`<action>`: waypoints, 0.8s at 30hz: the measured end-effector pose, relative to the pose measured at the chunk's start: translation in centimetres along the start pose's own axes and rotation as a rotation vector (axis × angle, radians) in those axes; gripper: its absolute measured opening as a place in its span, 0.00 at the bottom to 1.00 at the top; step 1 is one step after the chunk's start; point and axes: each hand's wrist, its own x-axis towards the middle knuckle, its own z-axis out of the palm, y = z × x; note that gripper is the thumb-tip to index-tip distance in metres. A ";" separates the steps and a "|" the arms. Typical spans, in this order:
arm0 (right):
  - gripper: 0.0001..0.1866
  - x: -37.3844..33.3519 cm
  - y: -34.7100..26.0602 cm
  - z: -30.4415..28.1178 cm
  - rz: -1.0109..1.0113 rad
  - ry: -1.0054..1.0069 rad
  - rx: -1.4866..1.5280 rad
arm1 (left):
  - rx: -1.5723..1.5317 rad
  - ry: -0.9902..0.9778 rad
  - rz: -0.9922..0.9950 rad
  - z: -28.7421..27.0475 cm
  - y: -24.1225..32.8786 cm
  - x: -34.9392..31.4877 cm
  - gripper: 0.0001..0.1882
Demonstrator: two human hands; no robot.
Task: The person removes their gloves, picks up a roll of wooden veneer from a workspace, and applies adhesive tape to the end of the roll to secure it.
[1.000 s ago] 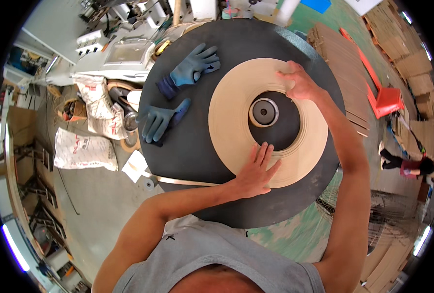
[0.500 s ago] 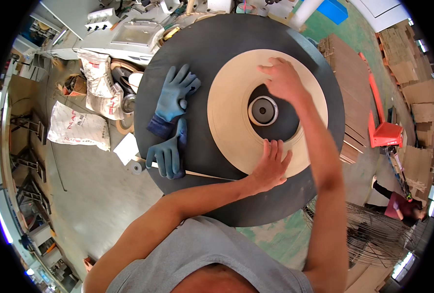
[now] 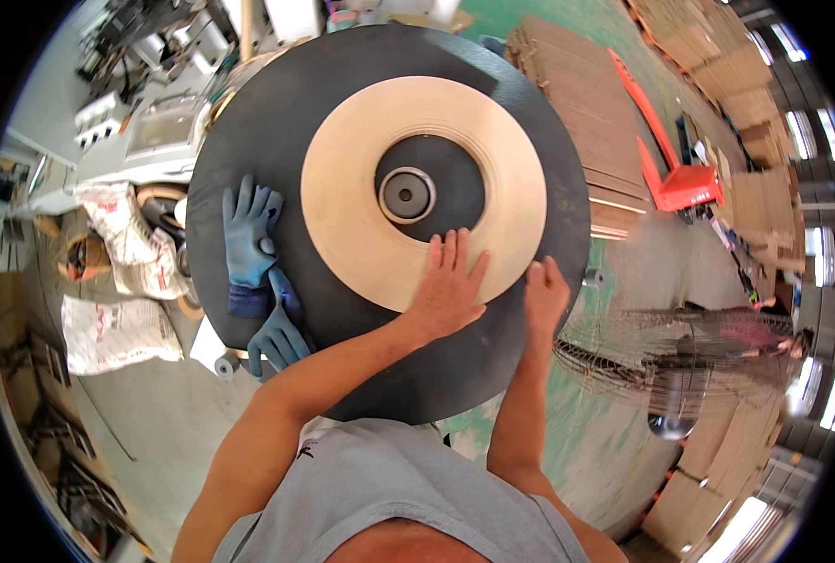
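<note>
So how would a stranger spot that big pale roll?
Find the large black disc. Right of the blue gloves lying on it is the roll, the left hand spread over its near edge. Unlike the small round hub inside its opening, it is a wide beige ring.

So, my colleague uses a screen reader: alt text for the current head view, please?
A person's left hand rests on a beige coil on a round black table, right hand beside the coil. Two blue gloves lie at left.
</note>
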 end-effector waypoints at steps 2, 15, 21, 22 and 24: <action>0.13 -0.5 -1.9 2.0 -0.010 -0.019 -0.112 | 0.007 -0.014 0.048 -0.4 -0.7 -0.5 0.46; 0.20 -0.5 -2.5 3.2 0.097 0.002 -0.435 | 0.084 -0.259 0.190 -4.7 -3.8 -2.5 0.53; 0.20 -0.3 -4.4 4.3 0.153 0.019 -0.418 | 0.138 -0.269 0.216 -4.6 -4.3 -2.7 0.51; 0.20 -0.2 -4.2 3.9 0.174 0.053 -0.413 | 0.140 -0.272 0.257 -4.4 -3.9 -2.5 0.51; 0.25 -0.5 -4.8 3.8 0.158 0.025 -0.354 | 0.132 -0.193 0.264 -4.2 -4.0 -2.5 0.51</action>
